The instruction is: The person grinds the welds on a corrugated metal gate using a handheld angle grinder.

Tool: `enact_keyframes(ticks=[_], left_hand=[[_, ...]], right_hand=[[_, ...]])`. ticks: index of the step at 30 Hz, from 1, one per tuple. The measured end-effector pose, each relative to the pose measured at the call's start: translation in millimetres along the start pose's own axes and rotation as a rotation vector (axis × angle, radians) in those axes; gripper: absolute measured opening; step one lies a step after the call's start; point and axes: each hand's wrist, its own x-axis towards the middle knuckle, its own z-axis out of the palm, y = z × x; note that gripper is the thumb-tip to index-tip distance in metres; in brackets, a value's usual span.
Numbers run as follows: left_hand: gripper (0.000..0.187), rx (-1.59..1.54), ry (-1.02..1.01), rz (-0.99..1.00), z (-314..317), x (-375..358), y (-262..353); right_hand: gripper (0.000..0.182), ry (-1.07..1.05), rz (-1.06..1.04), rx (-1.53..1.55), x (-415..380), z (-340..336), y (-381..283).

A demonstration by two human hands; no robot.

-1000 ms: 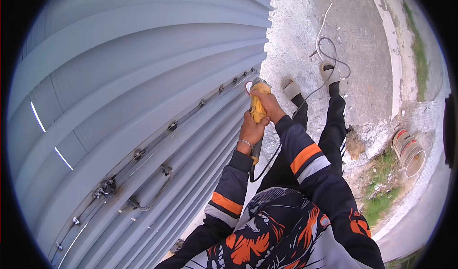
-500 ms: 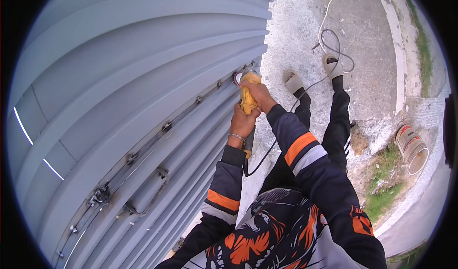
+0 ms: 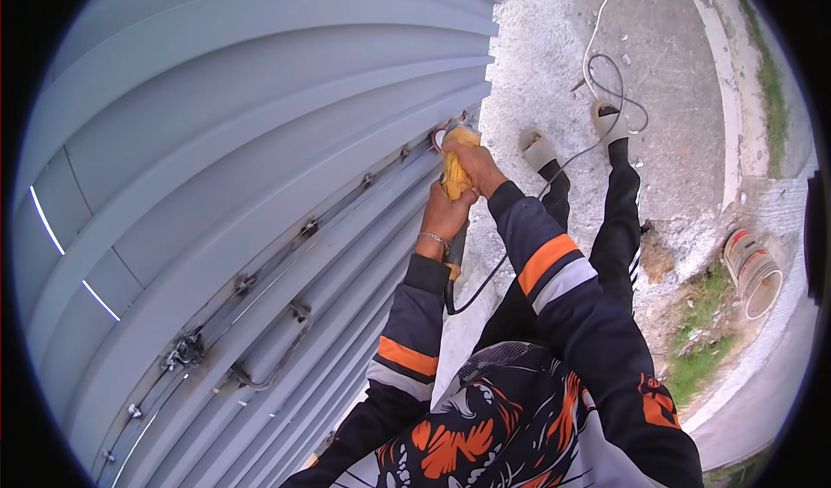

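A yellow angle grinder [image 3: 456,175] is held between both of my hands, with its pale disc [image 3: 439,139] at the seam of a grey corrugated metal gate [image 3: 286,81]. Wrapped round the rear of its body is my left hand [image 3: 446,214], a bracelet at the wrist. My right hand [image 3: 474,163] grips the yellow body nearer the head. The disc sits against or very close to the metal; exact contact cannot be made out. From the tool's dark tail a black cord [image 3: 472,302] loops out to the right.
A metal handle [image 3: 281,354] and a latch [image 3: 184,349] stick out from the gate. The cord runs over the concrete ground [image 3: 662,99], past my sandalled feet, to a white cable [image 3: 597,21]. A bucket [image 3: 751,273] lies tipped at the right, near grass [image 3: 701,362].
The whole view has shifted slightly, so gate, feet and bucket sit a little further right. Both hands keep their hold on the grinder at the seam.
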Motion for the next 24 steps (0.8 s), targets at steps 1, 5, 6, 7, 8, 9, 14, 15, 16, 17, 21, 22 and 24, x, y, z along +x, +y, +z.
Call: enact_keyframes(ticks=[1, 5, 6, 7, 8, 9, 14, 15, 16, 17, 21, 22, 24], left_hand=[[0.074, -0.010, -0.017, -0.018, -1, 2, -1], [0.050, -0.004, 0.099, 0.133, 5, 1, -5], [0.053, 0.018, 0.121, 0.093, 4, -3, -1], [0.056, 0.040, 0.142, 0.051, 4, -7, 2], [0.059, 0.062, 0.164, 0.008, 3, -11, 6], [0.061, 0.055, 0.151, 0.004, 2, -13, 8], [0.072, -0.001, 0.039, -0.090, -3, -15, 16], [0.072, 0.006, 0.054, -0.074, -5, -17, 18], [0.072, 0.010, 0.060, -0.056, -5, -19, 18], [0.072, 0.009, 0.061, -0.040, -3, -21, 20], [0.070, -0.055, 0.032, -0.066, -2, -19, 6], [0.068, -0.026, 0.055, -0.089, -1, -20, 5], [0.067, -0.032, 0.051, -0.110, -1, -26, 9]], right_hand=[[0.059, 0.004, 0.005, 0.002, 1, 0, 1], [0.060, 0.026, -0.012, -0.013, 7, 3, 5], [0.060, 0.034, -0.024, -0.024, 9, 2, 7], [0.060, 0.021, -0.024, -0.018, 11, 1, 9], [0.060, 0.008, -0.023, -0.012, 11, 1, 9], [0.061, -0.005, -0.023, -0.007, 10, 0, 10], [0.062, 0.029, -0.018, -0.016, 8, 4, 11], [0.063, 0.017, -0.029, -0.012, 7, 3, 11], [0.060, 0.046, -0.038, -0.044, 8, 2, 12], [0.056, 0.080, -0.045, -0.078, 11, 4, 15], [0.054, 0.079, -0.074, -0.082, 10, 2, 22], [0.052, 0.082, -0.062, -0.081, 11, 3, 22], [0.052, 0.071, -0.080, -0.072, 6, 4, 23]])
